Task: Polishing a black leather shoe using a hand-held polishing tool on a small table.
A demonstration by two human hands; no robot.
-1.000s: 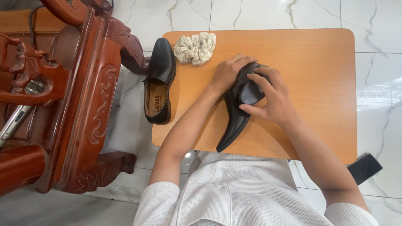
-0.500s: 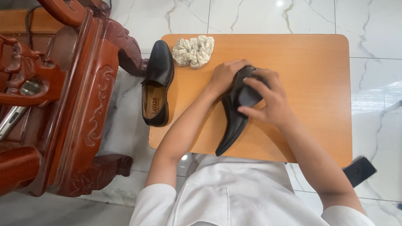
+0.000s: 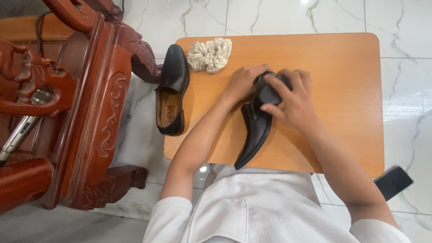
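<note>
Shoe (image 3: 254, 135) lies on desk (image 3: 342, 81), toe at seven o'clock; left hand (image 3: 245, 81) and right hand (image 3: 292, 101) clasp its heel.

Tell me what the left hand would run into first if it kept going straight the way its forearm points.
The left hand is already against the heel end of the black shoe on the wooden table, so that shoe comes first. Beyond it sits the right hand, clasping the same shoe from the other side.
</note>
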